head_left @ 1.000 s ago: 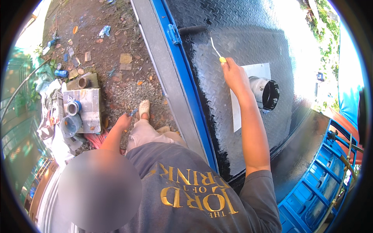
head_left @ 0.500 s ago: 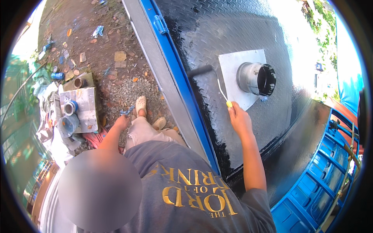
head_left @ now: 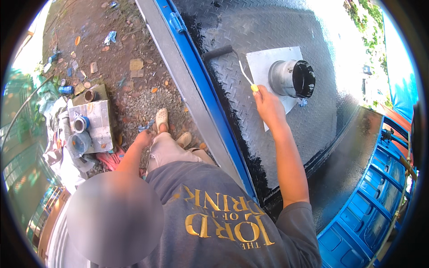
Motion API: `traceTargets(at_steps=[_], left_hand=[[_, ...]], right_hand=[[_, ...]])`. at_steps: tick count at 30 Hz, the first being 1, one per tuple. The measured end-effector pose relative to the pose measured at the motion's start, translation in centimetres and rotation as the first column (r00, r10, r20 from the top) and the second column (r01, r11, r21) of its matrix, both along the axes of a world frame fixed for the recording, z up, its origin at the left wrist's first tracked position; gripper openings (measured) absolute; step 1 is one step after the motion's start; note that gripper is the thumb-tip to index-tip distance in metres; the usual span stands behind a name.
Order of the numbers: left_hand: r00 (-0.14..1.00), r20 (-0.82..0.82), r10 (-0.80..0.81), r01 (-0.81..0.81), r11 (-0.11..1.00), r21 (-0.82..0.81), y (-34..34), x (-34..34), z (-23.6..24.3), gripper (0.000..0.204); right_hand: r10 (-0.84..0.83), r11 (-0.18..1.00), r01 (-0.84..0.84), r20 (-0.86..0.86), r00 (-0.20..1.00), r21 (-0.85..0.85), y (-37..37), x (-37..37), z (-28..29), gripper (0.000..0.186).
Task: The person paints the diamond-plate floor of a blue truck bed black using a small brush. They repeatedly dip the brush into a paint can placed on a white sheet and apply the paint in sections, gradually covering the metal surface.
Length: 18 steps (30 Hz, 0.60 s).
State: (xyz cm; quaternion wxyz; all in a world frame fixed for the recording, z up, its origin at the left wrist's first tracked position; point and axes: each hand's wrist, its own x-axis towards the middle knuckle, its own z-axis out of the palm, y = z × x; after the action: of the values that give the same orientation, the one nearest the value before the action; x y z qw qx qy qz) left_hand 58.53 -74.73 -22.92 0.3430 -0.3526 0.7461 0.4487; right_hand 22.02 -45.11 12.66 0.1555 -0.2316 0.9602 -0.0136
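My right hand [head_left: 268, 105] is closed round the yellow-tipped handle of a paint roller [head_left: 219, 52]. The dark roller sleeve lies against the patterned metal plate [head_left: 268, 31], over the black painted strip along its left edge. Beside the roller's bent wire stands an open metal can [head_left: 290, 79], its mouth smeared black, on a pale flat sheet [head_left: 259, 60]. My left hand [head_left: 143, 137] hangs low at the left, near my leg. A small blue scrap [head_left: 145, 126] shows by its fingers; whether it is held or lies on the ground I cannot tell.
A blue metal edge [head_left: 203, 80] borders the plate. To the left, a board [head_left: 105, 129] on the ground carries an open blue-and-white can [head_left: 81, 124] and a clear plastic tub [head_left: 78, 145]. Blue metal framework [head_left: 357, 214] stands at the lower right. Litter and leaves dot the ground.
My right hand has pushed the roller forward and slightly left along the plate's black edge. The left hand has hardly moved.
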Motion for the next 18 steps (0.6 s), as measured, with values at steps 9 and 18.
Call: traceTargets(at_steps=[9,18], left_hand=[[0.997,0.076,0.034,-0.033,0.999,-0.005,-0.2,3.4,0.1,0.051],[0.996,-0.027,-0.086,0.085,0.996,-0.031,3.1,4.2,-1.0,0.049]], right_hand=[[-0.042,0.993,0.032,0.093,0.995,0.111,8.8,3.5,1.8,0.028],[-0.11,0.989,0.098,0.103,0.989,0.11,19.9,11.1,4.6,0.027]])
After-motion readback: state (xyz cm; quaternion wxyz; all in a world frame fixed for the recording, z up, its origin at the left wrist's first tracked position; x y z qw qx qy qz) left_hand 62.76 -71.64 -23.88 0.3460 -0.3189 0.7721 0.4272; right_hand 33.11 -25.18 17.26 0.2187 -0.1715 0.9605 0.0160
